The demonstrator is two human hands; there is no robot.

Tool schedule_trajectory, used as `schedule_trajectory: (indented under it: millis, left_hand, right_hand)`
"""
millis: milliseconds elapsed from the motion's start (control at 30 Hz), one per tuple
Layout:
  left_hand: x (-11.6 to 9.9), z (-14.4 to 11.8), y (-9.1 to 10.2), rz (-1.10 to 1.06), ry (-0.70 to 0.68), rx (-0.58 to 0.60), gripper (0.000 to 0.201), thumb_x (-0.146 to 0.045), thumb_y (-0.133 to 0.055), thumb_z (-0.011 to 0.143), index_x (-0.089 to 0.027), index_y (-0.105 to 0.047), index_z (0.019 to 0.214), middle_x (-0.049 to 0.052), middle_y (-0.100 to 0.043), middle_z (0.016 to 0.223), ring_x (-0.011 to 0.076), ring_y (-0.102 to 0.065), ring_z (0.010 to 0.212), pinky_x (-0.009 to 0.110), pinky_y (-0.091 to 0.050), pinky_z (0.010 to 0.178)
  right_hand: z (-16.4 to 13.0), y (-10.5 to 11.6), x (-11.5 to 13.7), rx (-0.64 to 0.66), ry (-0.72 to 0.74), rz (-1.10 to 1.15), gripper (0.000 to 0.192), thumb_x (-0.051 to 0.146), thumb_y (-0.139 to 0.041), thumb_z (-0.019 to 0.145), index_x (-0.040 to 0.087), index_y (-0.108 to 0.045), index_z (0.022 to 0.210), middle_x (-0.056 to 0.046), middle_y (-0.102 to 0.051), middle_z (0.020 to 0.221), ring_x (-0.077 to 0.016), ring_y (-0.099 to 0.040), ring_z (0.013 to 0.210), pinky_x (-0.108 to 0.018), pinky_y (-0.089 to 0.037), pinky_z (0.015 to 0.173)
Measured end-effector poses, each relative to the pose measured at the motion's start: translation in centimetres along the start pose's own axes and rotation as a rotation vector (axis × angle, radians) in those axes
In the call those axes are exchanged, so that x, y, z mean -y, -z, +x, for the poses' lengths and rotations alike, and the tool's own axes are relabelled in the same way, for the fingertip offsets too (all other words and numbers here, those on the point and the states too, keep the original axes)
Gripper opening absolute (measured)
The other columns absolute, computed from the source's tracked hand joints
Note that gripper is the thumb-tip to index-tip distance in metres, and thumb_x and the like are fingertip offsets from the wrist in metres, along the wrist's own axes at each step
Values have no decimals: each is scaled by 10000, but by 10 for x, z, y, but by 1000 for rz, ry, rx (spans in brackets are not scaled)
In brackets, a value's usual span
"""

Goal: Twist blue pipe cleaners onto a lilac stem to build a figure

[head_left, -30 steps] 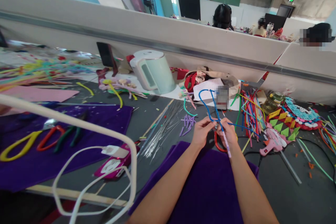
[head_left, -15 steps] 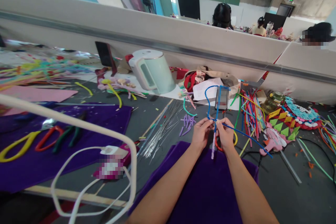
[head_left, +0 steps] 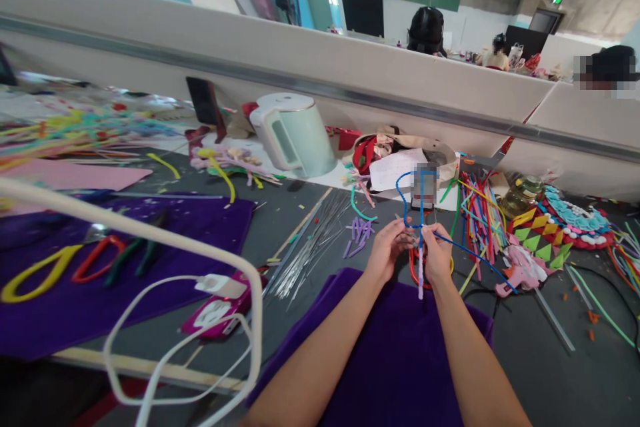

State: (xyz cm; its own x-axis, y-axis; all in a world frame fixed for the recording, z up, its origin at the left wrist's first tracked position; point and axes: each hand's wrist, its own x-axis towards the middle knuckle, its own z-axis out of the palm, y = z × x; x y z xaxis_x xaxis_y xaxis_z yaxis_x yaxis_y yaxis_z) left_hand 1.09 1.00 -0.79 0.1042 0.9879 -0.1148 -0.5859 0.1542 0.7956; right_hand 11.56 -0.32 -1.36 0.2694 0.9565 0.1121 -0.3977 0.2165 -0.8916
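Note:
A blue pipe cleaner is bent into a loop above my hands, with a straight piece up its middle and one long tail slanting down to the right. Below the crossing hangs a stem wrapped in pale lilac, roughly upright. My right hand pinches the crossing between thumb and fingers. My left hand is closed at the lower left of the loop, its curled fingertips against the blue wire. Behind the hands, red and yellow handles show in part on the table.
Purple cloth lies under my forearms. Left are a white cable, a magenta device and yellow-handled scissors. Silver wires, a kettle and a phone lie ahead. Right are colored pipe cleaners and a pink glue gun.
My hands and the blue pipe cleaner have shifted slightly right. The left fingers sit a little farther from the stem, and the lilac stem stands straighter.

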Motion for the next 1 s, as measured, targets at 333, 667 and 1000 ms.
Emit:
schedule_trajectory:
  millis: [333,667,1000]
  left_hand:
    - [-1,6,6,161,-164,-77,374,-242,-770,600,-158,-664,949,-37,-589,622,94,-572,545,232,-502,582]
    - [-8,4,7,178,-116,-32,331,-251,-754,612,-160,-672,920,-15,-616,710,99,-578,592,241,-501,596]
    - [-8,4,6,227,-167,-30,538,-239,-731,624,-192,-555,1130,-21,-615,743,94,-565,584,230,-474,590]
  right_hand:
    - [-1,1,-1,75,-35,-95,286,439,-640,749,194,-501,701,55,-555,523,-55,-402,397,-168,-301,391]
    - [0,2,0,82,-23,-131,261,422,-630,757,191,-523,695,57,-550,504,-54,-390,390,-173,-297,399]
    - [1,3,-3,65,-26,-140,273,436,-635,745,189,-531,693,55,-551,509,-59,-399,394,-178,-297,400]
